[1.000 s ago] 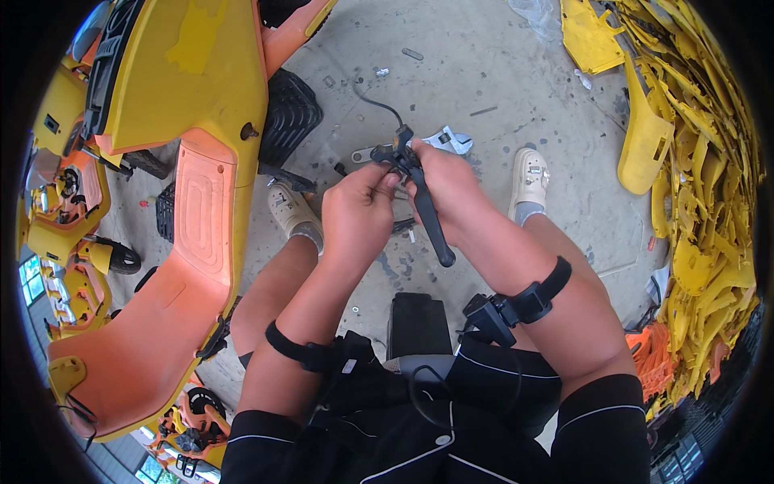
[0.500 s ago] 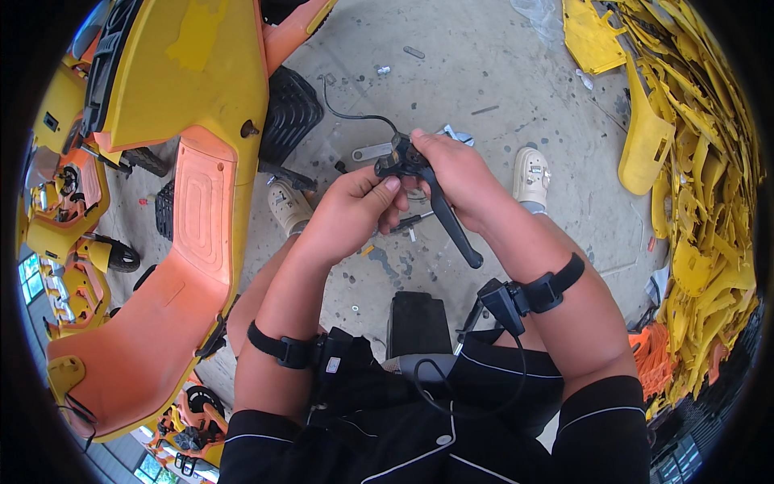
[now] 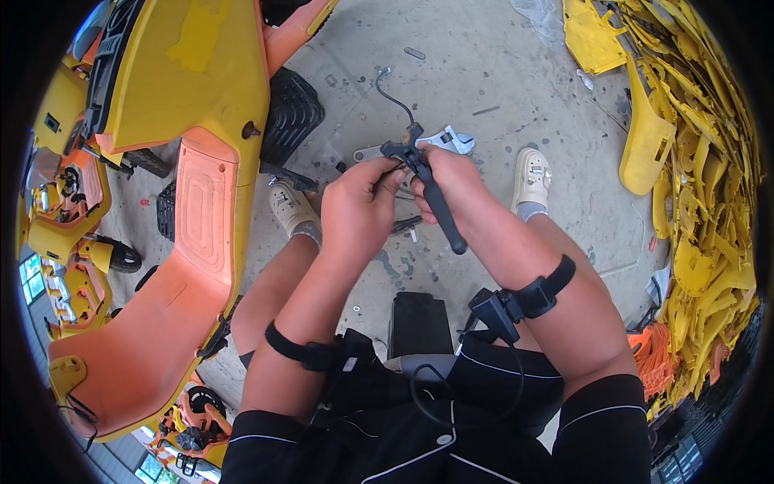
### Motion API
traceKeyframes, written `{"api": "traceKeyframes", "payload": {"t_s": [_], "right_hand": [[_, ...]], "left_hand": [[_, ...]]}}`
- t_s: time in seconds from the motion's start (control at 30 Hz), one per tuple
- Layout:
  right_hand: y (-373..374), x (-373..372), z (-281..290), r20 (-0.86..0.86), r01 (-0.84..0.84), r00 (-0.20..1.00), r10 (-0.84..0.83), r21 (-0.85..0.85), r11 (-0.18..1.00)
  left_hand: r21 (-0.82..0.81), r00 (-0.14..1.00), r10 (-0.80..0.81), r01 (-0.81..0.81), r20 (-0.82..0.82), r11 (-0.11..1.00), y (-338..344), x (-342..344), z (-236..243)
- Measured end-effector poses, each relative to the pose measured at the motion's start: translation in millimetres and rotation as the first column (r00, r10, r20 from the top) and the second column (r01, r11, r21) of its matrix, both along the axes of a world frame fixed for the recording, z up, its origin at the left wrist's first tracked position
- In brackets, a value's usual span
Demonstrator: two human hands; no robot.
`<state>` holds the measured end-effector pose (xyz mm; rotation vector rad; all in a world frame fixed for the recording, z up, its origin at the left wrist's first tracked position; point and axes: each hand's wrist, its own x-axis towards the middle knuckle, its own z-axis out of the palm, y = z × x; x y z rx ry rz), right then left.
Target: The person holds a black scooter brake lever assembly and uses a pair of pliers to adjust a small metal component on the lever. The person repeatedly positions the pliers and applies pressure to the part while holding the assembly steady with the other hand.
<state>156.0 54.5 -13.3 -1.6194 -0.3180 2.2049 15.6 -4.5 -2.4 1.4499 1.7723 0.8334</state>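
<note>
A black brake lever (image 3: 436,200) with a short black cable (image 3: 393,100) is held up before me over the floor. My right hand (image 3: 454,177) is closed around its clamp end, and the lever blade slants down toward me. At the clamp's left side my left hand (image 3: 359,200) is closed, thumb and fingertips pinched together beside the lever. Something thin and dark shows at those fingertips, too small to name. Beneath the hands, an adjustable wrench (image 3: 458,141) lies on the concrete, partly covered by them.
At left stands a yellow and orange scooter body (image 3: 184,73), with more such vehicles behind it. A tall pile of yellow plastic panels (image 3: 701,161) rises at right, beside an orange basket (image 3: 651,360). A black block-like object (image 3: 419,327) sits close in front of me.
The brake lever has turned in my right hand, its cable swinging to the right and its blade pulling closer. My left fingers have shifted from gripping the clamp to pinching beside it.
</note>
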Motion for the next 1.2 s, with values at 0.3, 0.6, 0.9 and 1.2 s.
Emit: {"api": "traceKeyframes", "payload": {"t_s": [0.3,0.6,0.9,1.2], "right_hand": [[8,8,-5,0.080,-0.198,0.980,0.183,0.272,0.942],[3,1,-8,0.067,-0.073,0.996,0.063,0.153,0.985],[0,0,2,0.052,0.020,0.998,-0.027,0.140,0.990],[3,12,-4,0.024,-0.202,0.979,0.205,0.321,0.925]], "left_hand": [[-0.444,0.761,0.118,0.238,0.637,0.864,11,-20,7],[-0.274,0.955,0.079,0.002,0.286,0.962,2,-7,-10],[-0.017,1.000,-0.008,0.008,0.019,1.000,3,1,-6],[-0.455,0.728,0.083,0.331,0.681,0.827,8,-29,14]]}}
